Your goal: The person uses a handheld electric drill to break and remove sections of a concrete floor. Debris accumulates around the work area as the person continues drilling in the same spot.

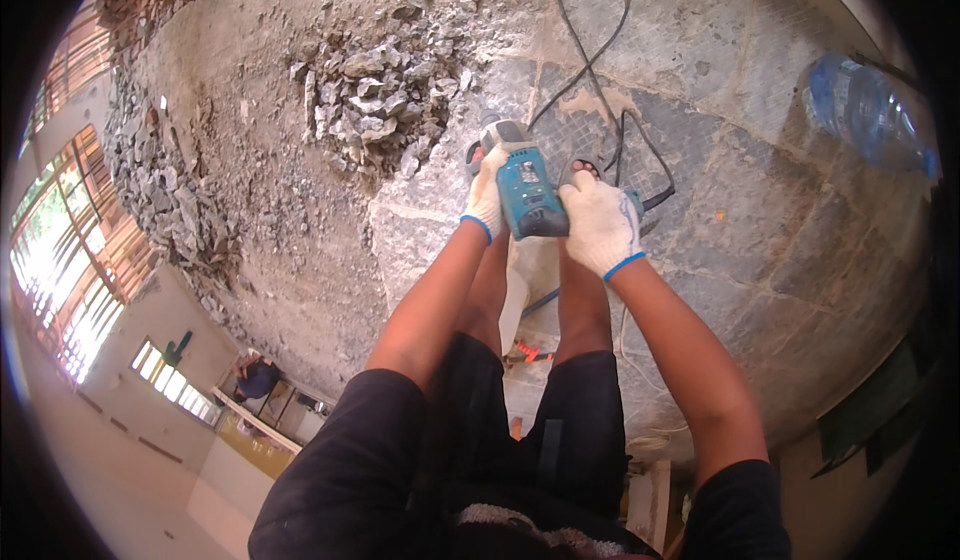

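Note:
A teal and black power tool, by its look a demolition hammer (530,195), is held in front of my legs, above the edge of the stone-tiled floor. My left hand (484,203), in a white knitted glove with a blue cuff, is closed around the front side handle, near the grey nose. On the other side, my right hand (603,222), gloved the same way, is wrapped over the rear grip. The tool's body hides its bit. From beside my right hand a dark power cord (627,0) runs out and loops across the floor ahead.
Broken grey rubble (375,100) is heaped ahead on the left, on bare dirt. More rubble (170,195) lines the far left. A large clear plastic bottle (865,110) lies at right. An orange-red item (528,352) lies between my legs. Another person (258,378) is at lower left.

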`<state>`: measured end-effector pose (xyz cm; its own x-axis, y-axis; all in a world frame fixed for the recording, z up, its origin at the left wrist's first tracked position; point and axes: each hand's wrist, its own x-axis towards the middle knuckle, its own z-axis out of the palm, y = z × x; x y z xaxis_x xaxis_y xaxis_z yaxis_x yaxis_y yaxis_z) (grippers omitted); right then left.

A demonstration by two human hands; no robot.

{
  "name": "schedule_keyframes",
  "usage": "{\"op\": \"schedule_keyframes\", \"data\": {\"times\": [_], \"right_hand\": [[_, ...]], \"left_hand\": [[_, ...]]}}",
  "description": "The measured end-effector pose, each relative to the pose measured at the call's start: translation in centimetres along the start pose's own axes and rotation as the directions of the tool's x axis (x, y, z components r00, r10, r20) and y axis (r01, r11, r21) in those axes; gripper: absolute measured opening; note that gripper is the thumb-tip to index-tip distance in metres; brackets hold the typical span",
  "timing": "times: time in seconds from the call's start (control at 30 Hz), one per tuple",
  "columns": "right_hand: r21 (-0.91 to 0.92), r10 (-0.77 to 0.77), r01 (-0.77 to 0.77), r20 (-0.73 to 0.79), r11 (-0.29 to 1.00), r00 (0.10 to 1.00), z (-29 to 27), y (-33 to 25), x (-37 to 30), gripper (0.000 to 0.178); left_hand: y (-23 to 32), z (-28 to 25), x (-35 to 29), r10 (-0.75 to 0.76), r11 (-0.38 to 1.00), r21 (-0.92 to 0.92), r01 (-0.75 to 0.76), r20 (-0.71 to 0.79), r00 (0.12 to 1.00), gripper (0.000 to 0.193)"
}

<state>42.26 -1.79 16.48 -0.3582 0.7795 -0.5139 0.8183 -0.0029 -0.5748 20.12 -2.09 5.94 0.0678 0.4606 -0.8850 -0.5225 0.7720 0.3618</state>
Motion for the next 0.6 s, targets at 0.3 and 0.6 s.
{"op": "schedule_keyframes", "data": {"times": [0.3,0.6], "right_hand": [[0.068,-0.021,0.026,-0.077,0.997,0.997,0.1,-7.2,3.1,0.028],[0.0,0.153,-0.154,0.07,0.988,0.986,-1.5,-9.5,1.0,0.035]], "left_hand": [[8.2,-5.0,-0.1,0.006,1.0,0.014,-0.007,0.047,0.999,0.064],[5.0,-5.8,-1.3,0.02,0.999,0.042,-0.023,0.072,0.997,0.06]]}}
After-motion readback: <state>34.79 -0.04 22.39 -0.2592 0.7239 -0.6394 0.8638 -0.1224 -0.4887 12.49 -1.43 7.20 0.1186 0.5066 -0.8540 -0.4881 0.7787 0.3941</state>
